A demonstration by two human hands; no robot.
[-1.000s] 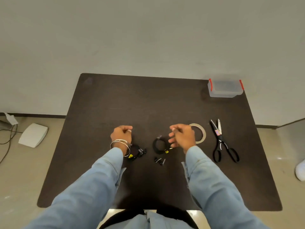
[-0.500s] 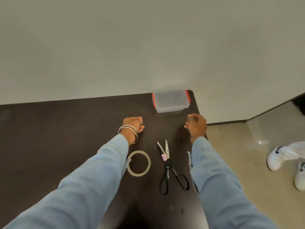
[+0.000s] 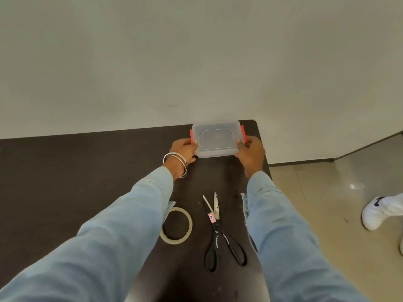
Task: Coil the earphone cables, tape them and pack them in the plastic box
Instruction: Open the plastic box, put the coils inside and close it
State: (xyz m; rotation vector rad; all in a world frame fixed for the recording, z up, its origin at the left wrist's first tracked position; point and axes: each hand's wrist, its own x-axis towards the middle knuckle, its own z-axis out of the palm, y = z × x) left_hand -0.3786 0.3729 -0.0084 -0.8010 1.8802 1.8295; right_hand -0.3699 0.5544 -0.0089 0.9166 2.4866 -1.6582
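At table's far corner, hands [image 3: 218, 152] grip plastic box [image 3: 216, 139]

Clear plastic box [image 3: 217, 141], lid on, red clips at both short sides, just above frame center at the far right corner of the dark tabletop [image 3: 65, 171]. Gripped at its near corners by both hands: left hand [image 3: 184, 149] at the left clip, right hand [image 3: 250, 152] at the right clip. Tape [image 3: 177, 225], a thin pale ring, flat on the tabletop at lower center, partly under the left sleeve.
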